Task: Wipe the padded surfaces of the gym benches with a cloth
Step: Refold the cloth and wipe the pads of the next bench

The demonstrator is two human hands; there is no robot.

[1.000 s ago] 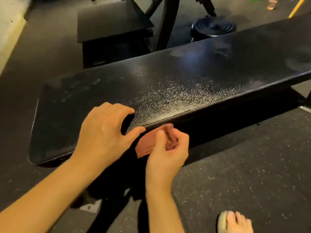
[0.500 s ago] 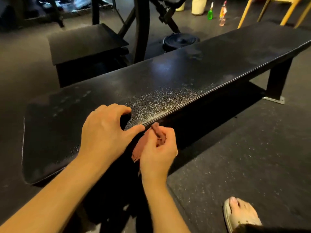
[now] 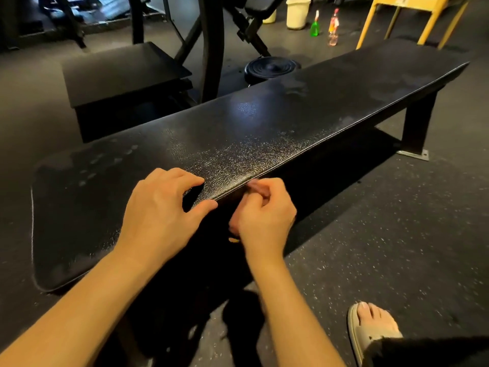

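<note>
Starting nearest the camera, a foot in a pale sandal point(image 3: 370, 327) is seen on the speckled rubber floor point(image 3: 383, 221) at the lower right. Two bare forearms are stretched forward over the near end of the long black bench point(image 3: 291, 123).

The left hand point(image 3: 161, 207) is set on the padded top. Its fingers are bent and slightly apart, their tips are placed on the textured vinyl, and the thumb is laid against the pad's near edge.

The right hand point(image 3: 264, 215) is held just beside it, below that edge, with its fingers clamped on a reddish-brown cloth point(image 3: 254, 184). The cloth is bunched in the fist and mostly hidden. One end is shown at the seam of the pad, though contact with it cannot be judged. A small part is seen under the palm.

Pale smears are visible along the bench top. Behind the bench, a second pad point(image 3: 119, 72) is mounted on a dark frame, and a round weight plate point(image 3: 272, 67) is laid on the floor. Farther back, a green spray bottle point(image 3: 315, 26), an orange bottle point(image 3: 333, 27), a cream bucket point(image 3: 297, 13) and a yellow frame point(image 3: 423, 2) are placed.
</note>
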